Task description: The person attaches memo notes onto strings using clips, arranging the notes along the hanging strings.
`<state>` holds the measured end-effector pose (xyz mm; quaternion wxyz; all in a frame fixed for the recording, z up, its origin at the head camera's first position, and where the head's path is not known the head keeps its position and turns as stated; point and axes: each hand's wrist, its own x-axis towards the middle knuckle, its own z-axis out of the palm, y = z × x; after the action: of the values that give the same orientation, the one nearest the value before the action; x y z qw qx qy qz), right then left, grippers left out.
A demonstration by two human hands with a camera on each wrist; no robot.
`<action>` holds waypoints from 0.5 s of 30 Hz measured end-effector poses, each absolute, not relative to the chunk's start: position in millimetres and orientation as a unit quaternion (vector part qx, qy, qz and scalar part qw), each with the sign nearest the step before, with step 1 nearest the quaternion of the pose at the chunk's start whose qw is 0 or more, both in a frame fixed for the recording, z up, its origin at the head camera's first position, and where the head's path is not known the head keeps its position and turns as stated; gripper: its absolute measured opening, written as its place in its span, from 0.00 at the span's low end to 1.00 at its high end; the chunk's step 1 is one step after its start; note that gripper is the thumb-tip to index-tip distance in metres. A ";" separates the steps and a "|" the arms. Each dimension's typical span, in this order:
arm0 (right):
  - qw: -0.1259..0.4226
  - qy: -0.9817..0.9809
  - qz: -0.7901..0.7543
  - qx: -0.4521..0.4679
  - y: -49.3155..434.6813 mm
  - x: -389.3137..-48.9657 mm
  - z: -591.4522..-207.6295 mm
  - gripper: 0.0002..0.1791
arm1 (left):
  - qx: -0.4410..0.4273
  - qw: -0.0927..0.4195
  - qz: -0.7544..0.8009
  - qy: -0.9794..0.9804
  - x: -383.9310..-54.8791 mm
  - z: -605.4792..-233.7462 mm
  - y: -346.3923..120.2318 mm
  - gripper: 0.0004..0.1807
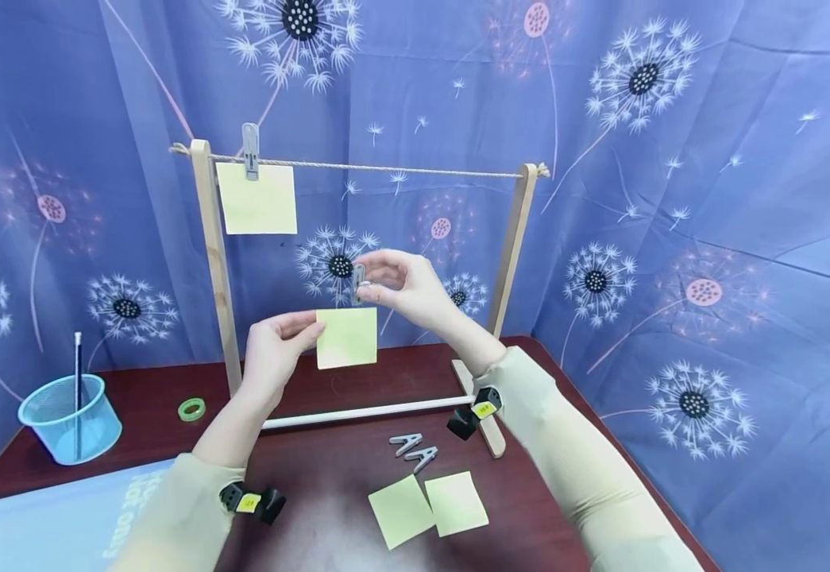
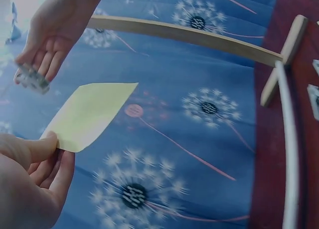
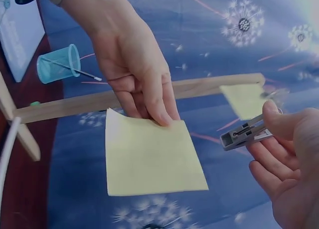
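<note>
A: Left hand (image 1: 275, 349) first — what did it have?

B: It pinched a yellow note (image 1: 346, 338) by the left edge, thumb on the near face, fingers curled behind. The note hung in the air in front of the rack, between the two posts, well below the string (image 1: 386, 168).

A: And the right hand (image 1: 407, 287)?

B: Raised just above the note's top edge, thumb and fingers clamped on a grey clothespin (image 1: 359, 284). In the right wrist view the pin's mouth pointed toward the note, near it but apart.

A: Further out?

B: A second note (image 1: 257, 199) hung from the string by another pin (image 1: 249, 150) next to the left post (image 1: 216, 262). On the worktop (image 1: 314, 508) lay two spare pins (image 1: 415, 451), with two loose notes (image 1: 429, 507) just beside them. A green tape ring (image 1: 191, 409) lay near the left post, and a blue mesh cup (image 1: 71, 417) stood at the far left.
</note>
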<state>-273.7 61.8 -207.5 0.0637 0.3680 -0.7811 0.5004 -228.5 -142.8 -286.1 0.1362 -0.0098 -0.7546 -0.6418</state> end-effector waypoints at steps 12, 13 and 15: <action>0.143 -0.779 0.491 0.363 47.0 -281.4 -115.9 0.20 | -0.039 0.221 -0.638 -0.736 -237.0 -209.0 -129.5 0.18; 0.149 -0.777 0.492 0.363 45.7 -282.6 -109.6 0.20 | -0.039 0.224 -0.635 -0.738 -237.6 -203.9 -129.5 0.18; 0.158 -0.775 0.494 0.361 43.0 -284.1 -98.4 0.19 | -0.038 0.229 -0.633 -0.739 -239.0 -194.1 -128.8 0.18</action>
<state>-284.1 43.0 -98.4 0.1579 0.3614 -0.7749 0.4940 -239.0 -128.8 -194.1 0.2291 -0.0381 -0.7386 -0.6329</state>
